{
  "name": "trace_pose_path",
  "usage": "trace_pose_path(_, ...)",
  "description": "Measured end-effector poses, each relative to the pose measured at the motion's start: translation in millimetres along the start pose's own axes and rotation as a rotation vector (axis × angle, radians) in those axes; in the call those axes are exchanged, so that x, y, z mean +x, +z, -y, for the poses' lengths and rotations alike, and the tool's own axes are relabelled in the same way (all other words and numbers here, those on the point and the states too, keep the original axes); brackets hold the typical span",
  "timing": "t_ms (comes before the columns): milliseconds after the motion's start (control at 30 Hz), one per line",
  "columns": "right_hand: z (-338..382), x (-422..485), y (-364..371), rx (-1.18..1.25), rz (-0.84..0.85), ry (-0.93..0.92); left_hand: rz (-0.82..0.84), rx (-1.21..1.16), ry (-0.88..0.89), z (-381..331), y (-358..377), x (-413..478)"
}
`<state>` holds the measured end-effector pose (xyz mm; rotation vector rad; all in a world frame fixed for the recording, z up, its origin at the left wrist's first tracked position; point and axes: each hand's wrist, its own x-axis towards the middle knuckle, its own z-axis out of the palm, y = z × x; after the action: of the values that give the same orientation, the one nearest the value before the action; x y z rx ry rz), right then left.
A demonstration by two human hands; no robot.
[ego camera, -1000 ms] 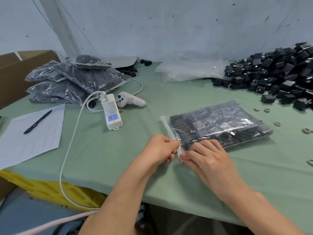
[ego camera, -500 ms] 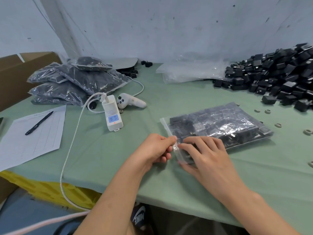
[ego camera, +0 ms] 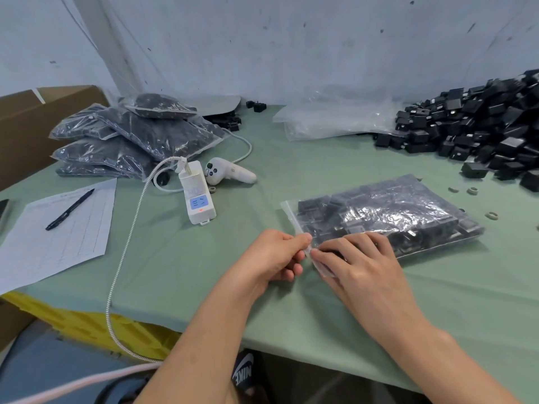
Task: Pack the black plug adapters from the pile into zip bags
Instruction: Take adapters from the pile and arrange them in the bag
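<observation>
Both left hand and right hand fingers pinch the zip bag edge, charger and adapter pile apart

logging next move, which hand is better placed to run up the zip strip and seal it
Left, probably: the left hand pinches the strip of the zip bag from the table side; the right hand pinches too but lies across the bag, steadying it.

This is a small packing workshop. A desk covered in pale green cloth carries a loose heap of black plastic plug adapters, a stack of clear zip bags filled with black parts and a flat pile of empty clear plastic bags. A printed white tally sheet with a black pen on it lies near a brown cardboard box.
</observation>
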<state>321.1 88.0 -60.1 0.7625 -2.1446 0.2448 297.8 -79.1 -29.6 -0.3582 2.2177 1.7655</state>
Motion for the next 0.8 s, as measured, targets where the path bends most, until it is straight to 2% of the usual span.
trace_pose_path(800,-0.7,-1.6,1.0,-0.01,-0.002,0.001,0.043,-0.119,-0.028,-3.0,-2.5,-2.3)
